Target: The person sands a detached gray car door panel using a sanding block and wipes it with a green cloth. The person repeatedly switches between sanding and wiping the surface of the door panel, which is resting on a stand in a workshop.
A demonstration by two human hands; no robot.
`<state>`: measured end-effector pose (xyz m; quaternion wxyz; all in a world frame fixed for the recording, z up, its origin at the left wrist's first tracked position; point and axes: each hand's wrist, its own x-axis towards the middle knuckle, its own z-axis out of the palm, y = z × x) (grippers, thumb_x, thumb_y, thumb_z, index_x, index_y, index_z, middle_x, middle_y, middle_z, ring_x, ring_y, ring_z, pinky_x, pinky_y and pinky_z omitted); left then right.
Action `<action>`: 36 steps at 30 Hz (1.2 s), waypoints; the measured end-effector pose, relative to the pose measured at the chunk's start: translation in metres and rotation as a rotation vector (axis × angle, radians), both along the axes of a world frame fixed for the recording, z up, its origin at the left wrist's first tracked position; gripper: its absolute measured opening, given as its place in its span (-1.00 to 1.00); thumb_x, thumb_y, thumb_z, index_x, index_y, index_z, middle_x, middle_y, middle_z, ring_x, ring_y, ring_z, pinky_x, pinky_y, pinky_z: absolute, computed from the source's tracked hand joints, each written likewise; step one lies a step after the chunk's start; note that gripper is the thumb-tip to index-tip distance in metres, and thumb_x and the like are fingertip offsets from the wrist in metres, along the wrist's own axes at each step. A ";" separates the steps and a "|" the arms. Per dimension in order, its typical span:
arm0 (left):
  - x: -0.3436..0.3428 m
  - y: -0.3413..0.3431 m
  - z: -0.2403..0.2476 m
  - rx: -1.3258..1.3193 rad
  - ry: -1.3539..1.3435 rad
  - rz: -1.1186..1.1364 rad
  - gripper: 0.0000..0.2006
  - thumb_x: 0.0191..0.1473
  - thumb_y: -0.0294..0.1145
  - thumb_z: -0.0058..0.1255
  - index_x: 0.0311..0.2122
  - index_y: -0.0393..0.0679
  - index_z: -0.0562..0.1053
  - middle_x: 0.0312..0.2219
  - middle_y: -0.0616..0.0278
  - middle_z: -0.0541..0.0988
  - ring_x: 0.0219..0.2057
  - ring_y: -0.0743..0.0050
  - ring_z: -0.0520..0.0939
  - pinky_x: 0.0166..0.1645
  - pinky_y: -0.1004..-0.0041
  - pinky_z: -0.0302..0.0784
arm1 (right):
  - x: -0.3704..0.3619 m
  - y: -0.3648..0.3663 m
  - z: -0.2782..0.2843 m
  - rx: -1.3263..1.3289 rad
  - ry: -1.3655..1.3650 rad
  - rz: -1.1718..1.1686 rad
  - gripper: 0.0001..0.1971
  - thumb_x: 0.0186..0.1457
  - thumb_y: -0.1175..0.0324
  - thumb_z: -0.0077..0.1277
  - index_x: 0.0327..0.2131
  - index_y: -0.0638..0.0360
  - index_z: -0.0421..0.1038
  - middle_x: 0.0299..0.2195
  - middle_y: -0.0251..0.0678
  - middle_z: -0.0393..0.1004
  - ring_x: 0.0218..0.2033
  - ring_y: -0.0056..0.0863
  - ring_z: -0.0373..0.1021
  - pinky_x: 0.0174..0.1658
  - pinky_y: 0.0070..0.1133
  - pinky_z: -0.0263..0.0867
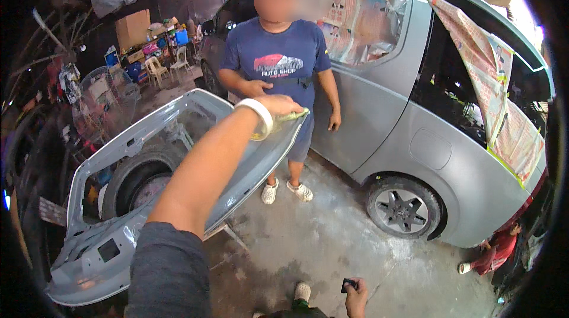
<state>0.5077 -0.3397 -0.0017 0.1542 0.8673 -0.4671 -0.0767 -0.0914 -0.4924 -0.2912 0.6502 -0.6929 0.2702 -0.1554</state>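
Floor (296, 244): concrete
Left hand (276, 104): twelve o'clock, at grey panel (256, 161); cannot tell grip
Right hand (357, 300): five o'clock, grip pinching black piece (348, 285)

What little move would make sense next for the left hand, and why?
Perhaps slide the left hand along the edge of the grey car panel: it is at that edge with some yellowish material, while the right hand holds a small dark object.

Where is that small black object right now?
In the head view, the small black object is in the person's right hand, near the bottom edge, right of centre, with a pale shoe to its left.
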 end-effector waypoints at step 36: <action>-0.671 0.629 0.063 -0.049 -0.037 0.902 -0.54 -0.24 -0.64 0.04 -0.12 -0.08 0.63 0.08 0.05 0.54 0.19 -0.05 0.45 0.32 0.15 0.29 | 0.081 0.218 0.207 -0.514 -0.676 0.487 -0.85 0.17 0.58 0.10 -0.18 0.21 0.53 -0.24 -0.26 0.54 -0.18 -0.39 0.46 -0.08 -0.54 0.34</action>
